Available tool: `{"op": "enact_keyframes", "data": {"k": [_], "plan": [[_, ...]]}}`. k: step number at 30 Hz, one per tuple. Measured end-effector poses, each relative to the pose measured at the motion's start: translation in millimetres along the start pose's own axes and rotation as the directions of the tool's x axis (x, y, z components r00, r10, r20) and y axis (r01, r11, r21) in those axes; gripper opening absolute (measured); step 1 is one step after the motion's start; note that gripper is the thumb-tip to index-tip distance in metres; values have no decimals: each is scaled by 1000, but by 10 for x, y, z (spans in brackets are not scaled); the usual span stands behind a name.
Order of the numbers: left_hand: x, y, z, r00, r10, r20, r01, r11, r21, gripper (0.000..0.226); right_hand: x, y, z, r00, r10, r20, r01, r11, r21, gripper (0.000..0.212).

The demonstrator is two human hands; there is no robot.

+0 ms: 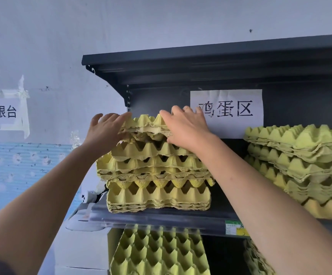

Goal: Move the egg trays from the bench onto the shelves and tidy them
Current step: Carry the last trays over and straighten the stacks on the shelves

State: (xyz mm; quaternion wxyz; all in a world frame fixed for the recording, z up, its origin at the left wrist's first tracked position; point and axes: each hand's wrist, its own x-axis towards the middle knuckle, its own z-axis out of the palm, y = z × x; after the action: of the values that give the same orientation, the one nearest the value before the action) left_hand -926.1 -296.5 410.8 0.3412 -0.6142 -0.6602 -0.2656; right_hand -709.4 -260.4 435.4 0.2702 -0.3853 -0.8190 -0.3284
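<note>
Dark metal shelf [161, 217], left side: a crooked stack of yellow-green pulp egg trays [157, 175]. Left hand [103, 133] and right hand [187, 126], apart, pinch the top tray [147, 127] by its edges. Placing is underway; next, I judge, it needs squaring and nesting.

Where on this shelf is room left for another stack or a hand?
Free: a narrow strip of shelf between the left stack and right stack, under the paper sign. Headroom remains above both. Crowded: the left stack's top, where left hand and right hand grip the top tray.
</note>
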Motion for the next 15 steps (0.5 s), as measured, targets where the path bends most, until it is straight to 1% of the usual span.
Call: {"op": "enact_keyframes", "data": {"k": [1,2,7,10,15], "plan": [[18,12,-14,1000,1,-17,-1,1000,3,62,12,-2,4,1000,-5,-30,5,1000,2,52],[31,25,-27,999,5,-32,-5,1000,-2,61,16,16,19,999,-7,-53,8,1000,8,48],[55,239,-58,989,79,-125,-81,997,-8,59,-74,385,130,993,42,-106,-33,996,87,58],[51,476,-43,983,123,-139,-128,992,-24,62,-160,625,201,990,91,-105,-76,987,141,63],[22,646,30,981,156,-112,-149,987,66,63,-285,772,391,993,109,-33,-98,967,236,70]]}}
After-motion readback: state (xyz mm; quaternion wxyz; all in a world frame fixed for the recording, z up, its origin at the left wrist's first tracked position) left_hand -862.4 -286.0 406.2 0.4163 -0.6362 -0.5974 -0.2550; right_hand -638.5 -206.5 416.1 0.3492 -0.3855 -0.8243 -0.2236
